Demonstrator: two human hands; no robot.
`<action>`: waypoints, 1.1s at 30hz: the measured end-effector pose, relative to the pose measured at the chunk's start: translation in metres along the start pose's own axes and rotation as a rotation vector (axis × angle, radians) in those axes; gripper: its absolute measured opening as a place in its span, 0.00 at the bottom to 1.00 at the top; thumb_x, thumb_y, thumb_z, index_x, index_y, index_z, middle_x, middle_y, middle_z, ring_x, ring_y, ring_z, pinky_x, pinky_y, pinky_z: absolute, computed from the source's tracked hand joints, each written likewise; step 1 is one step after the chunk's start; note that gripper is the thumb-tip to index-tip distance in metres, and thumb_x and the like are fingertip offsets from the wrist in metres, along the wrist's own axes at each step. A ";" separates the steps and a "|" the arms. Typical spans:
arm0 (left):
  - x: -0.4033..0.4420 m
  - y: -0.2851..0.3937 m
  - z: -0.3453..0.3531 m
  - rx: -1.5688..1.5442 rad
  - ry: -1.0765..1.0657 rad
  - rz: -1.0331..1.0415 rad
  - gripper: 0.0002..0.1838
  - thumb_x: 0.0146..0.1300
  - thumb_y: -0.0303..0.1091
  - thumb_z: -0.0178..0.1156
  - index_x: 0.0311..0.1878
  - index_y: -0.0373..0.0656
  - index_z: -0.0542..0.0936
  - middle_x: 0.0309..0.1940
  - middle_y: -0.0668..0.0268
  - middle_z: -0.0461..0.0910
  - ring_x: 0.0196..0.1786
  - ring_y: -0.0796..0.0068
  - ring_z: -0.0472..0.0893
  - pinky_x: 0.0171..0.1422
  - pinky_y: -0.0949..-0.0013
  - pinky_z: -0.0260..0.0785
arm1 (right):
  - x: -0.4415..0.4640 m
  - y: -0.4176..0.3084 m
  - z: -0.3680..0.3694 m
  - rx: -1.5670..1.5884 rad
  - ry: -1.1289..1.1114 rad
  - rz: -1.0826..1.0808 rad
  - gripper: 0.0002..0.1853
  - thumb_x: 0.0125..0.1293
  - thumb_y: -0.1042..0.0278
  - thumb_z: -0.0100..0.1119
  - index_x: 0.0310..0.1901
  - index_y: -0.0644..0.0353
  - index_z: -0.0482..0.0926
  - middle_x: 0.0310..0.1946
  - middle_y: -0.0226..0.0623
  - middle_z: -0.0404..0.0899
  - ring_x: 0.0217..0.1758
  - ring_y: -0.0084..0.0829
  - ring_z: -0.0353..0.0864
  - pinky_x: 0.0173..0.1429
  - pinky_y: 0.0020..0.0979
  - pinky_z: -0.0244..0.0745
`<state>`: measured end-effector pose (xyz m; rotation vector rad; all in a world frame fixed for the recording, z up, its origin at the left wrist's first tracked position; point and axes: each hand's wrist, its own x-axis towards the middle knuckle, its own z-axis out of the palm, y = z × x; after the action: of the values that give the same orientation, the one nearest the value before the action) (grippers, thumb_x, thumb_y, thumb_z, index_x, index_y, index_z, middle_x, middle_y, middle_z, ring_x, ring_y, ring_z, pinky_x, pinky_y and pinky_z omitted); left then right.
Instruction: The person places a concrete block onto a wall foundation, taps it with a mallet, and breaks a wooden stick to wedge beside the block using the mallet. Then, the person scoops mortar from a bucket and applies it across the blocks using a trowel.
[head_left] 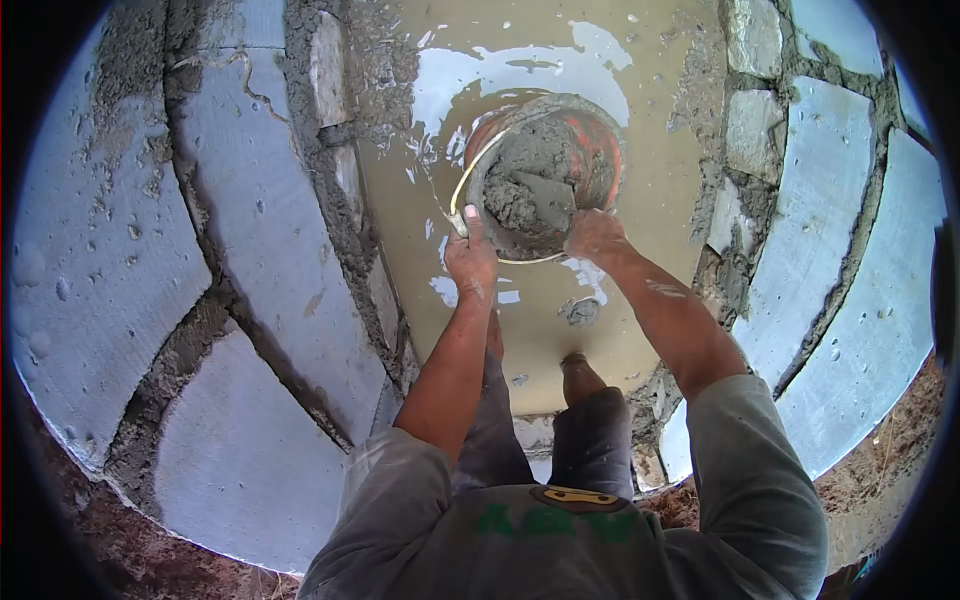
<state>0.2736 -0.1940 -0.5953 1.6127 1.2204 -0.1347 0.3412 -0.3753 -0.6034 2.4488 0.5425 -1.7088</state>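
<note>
Mortar (538, 148) sits in a bucket (604, 145) standing in murky water (640, 320) before us. The left hand (471, 260) folds its fingers around the handle (463, 186) at the rim, likely for steadiness; the right hand (596, 236), fingers clenched, grips a trowel (552, 204) whose blade rests in the mortar.

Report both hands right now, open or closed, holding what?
Left hand: closed on the bucket edge, by its handle; fingers mostly hidden.
Right hand: closed, apparently holding a trowel, blade in the mortar.
</note>
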 end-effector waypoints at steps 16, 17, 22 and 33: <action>-0.008 -0.040 -0.006 0.045 -0.091 0.034 0.19 0.70 0.48 0.51 0.33 0.41 0.74 0.25 0.75 0.70 0.30 0.83 0.66 0.35 0.71 0.62 | 0.014 -0.075 0.067 1.047 0.123 0.174 0.22 0.53 0.57 0.56 0.35 0.75 0.78 0.35 0.58 0.80 0.39 0.46 0.83 0.45 0.36 0.78; -0.012 -0.036 -0.002 0.018 -0.103 0.032 0.19 0.70 0.48 0.51 0.32 0.40 0.75 0.24 0.75 0.70 0.30 0.82 0.66 0.35 0.71 0.62 | 0.011 -0.078 0.070 1.106 0.187 0.177 0.22 0.53 0.58 0.56 0.36 0.74 0.78 0.34 0.58 0.80 0.36 0.45 0.83 0.43 0.35 0.78; -0.006 -0.028 0.000 -0.002 -0.150 0.089 0.23 0.69 0.49 0.51 0.41 0.34 0.79 0.27 0.70 0.77 0.31 0.79 0.71 0.40 0.70 0.68 | 0.017 -0.083 0.048 1.457 0.209 0.222 0.07 0.55 0.70 0.60 0.33 0.63 0.75 0.17 0.35 0.73 0.14 0.27 0.73 0.18 0.30 0.68; 0.026 -0.010 -0.023 0.407 -0.077 -0.235 0.31 0.66 0.55 0.53 0.51 0.30 0.75 0.42 0.54 0.80 0.36 0.62 0.79 0.46 0.60 0.72 | -0.048 -0.047 0.058 1.802 0.270 0.011 0.08 0.55 0.74 0.62 0.38 0.62 0.77 0.17 0.29 0.73 0.12 0.21 0.69 0.15 0.26 0.67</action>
<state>0.2676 -0.1612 -0.6078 1.7812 1.3811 -0.6235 0.2583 -0.3589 -0.5743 3.4120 -1.8564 -2.2063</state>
